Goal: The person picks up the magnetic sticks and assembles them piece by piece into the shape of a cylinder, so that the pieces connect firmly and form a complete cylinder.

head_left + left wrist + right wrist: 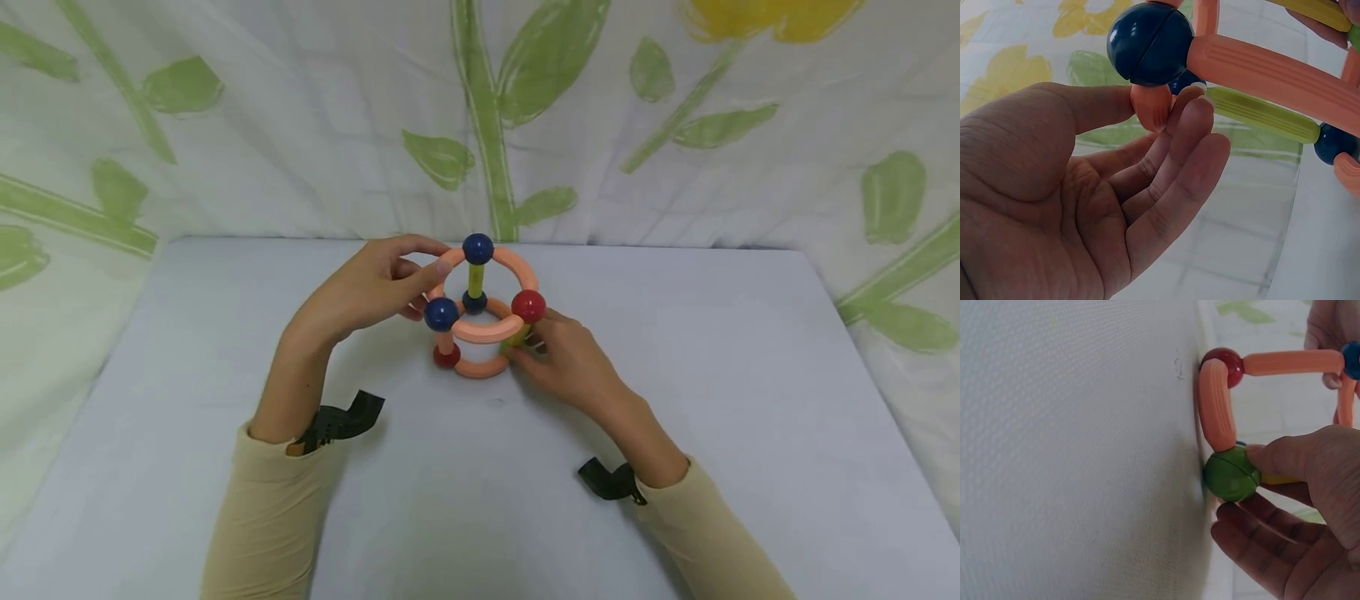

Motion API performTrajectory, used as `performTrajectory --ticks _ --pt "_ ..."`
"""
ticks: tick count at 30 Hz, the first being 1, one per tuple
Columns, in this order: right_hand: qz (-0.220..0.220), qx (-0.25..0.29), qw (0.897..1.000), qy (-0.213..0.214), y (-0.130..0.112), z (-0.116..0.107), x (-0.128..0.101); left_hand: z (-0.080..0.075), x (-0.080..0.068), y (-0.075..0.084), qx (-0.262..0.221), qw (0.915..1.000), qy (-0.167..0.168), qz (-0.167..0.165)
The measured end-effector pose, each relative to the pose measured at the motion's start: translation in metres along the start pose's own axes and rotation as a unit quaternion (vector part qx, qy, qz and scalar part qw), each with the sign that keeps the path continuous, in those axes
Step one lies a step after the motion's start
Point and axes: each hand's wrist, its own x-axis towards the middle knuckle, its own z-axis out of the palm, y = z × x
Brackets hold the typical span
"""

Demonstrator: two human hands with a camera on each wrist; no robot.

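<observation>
Salmon-pink curved rods and coloured balls make up the toy frame (480, 312) that stands on the pale grey table (750, 417), a little beyond the middle, between my two hands. From the head view my left hand (371, 287) is raised at the frame's left side, thumb and forefinger closing on the upper pink ring near the blue ball (441, 314). My right hand (566, 358) sits lower on the right, just under the red ball (528, 306), with its fingertips against the lower ring. A second blue ball (477, 248) tops the far side, above a yellow-green upright rod (475, 279). Behind the table hangs a white cloth with green leaves (525, 100).

At my left wrist, the palm (1054, 206) faces the camera, fingers (1179, 162) gently bent together, their tips touching a short pink rod end just below the blue ball (1150, 42); a green rod (1263, 114) runs away to the right.

At my right wrist, thumb and fingers (1297, 487) pinch the green ball (1230, 475), which rests on the table surface (1072, 450). A pink rod (1216, 406) joins it to a dark red ball (1225, 365)
</observation>
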Motion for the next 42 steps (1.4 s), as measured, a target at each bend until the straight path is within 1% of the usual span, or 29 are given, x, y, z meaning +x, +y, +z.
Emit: performTrajectory --ticks 8,15,22,30,33,37,40,42 --pt "0.002 -0.001 1.000 0.002 0.001 0.000 -0.002 0.001 0.002 -0.001 0.000 0.9999 -0.006 0.013" --pt "-0.002 -0.016 1.000 0.002 0.003 -0.002 -0.005 0.001 0.001 -0.002 0.004 1.0000 0.002 0.007" --pt "-0.017 -0.020 1.000 0.002 0.001 0.000 -0.003 -0.002 -0.002 -0.002 0.006 0.9997 -0.006 0.025" --pt "-0.015 -0.021 1.000 0.003 0.003 0.000 -0.001 -0.003 0.002 -0.005 0.018 0.9991 -0.011 0.036" --pt "-0.011 -0.021 1.000 -0.001 0.005 0.000 -0.002 -0.002 0.004 -0.009 0.030 0.9989 -0.007 0.035" --pt "-0.011 -0.018 1.000 -0.007 0.005 0.000 -0.003 -0.002 0.005 -0.014 0.054 0.9978 0.012 0.037" --pt "-0.013 -0.007 1.000 -0.011 0.006 -0.001 -0.003 -0.003 0.007 -0.016 0.071 0.9963 0.021 0.043" --pt "-0.015 0.002 1.000 -0.015 0.006 -0.002 -0.002 -0.004 0.008 -0.017 0.081 0.9955 0.026 0.042"
